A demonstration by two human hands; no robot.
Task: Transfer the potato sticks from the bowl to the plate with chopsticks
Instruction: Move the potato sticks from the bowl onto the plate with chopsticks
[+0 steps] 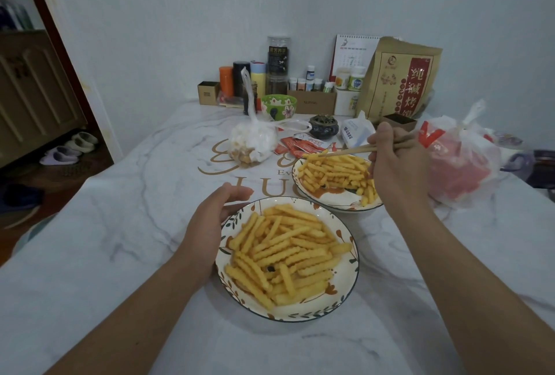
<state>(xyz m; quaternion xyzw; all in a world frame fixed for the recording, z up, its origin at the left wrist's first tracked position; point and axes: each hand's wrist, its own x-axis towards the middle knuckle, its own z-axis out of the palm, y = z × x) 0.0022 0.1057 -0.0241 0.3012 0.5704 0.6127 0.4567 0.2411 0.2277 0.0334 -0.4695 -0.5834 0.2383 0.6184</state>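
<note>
Right hand grips chopsticks, tips pinching a potato stick over the far dish, left hand loosely cups the near dish rim — sticks likely light, stiff, brittle, ridged — best pinched mid-length, gently.

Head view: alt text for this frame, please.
A right hand holds chopsticks over the far dish of potato sticks, tips gripping one stick. The left hand steadies the near, fuller dish on a marble-patterned table.
</note>
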